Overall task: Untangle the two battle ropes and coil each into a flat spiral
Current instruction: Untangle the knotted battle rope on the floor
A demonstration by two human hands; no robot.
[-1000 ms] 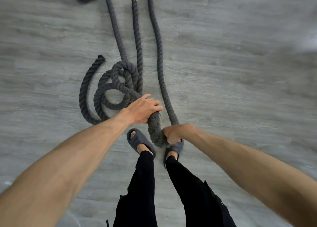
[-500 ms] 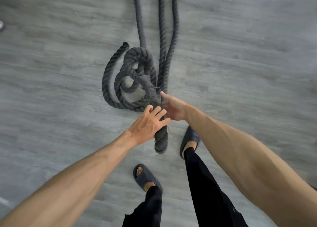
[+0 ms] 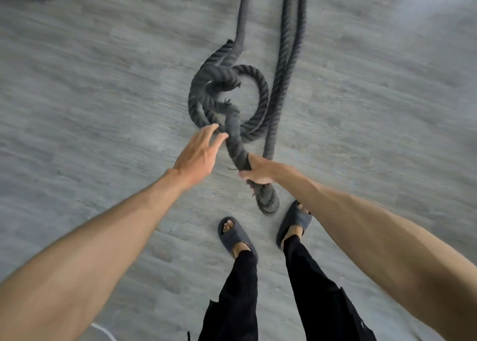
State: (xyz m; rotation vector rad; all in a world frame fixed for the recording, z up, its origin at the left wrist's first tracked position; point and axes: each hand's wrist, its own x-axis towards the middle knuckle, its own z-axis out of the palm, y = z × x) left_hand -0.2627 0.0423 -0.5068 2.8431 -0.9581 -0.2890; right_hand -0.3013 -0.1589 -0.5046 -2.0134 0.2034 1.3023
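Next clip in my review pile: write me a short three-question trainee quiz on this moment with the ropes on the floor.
1. True or false: the right hand is closed around the thick rope end.
2. Which describes the left hand? A) gripping a rope B) open, fingers spread beside the tangle C) flat on the floor
3. Fill in: the rope strands beyond the tangle run toward the ____ edge of the picture.

Key: 1 true; 2 B; 3 top
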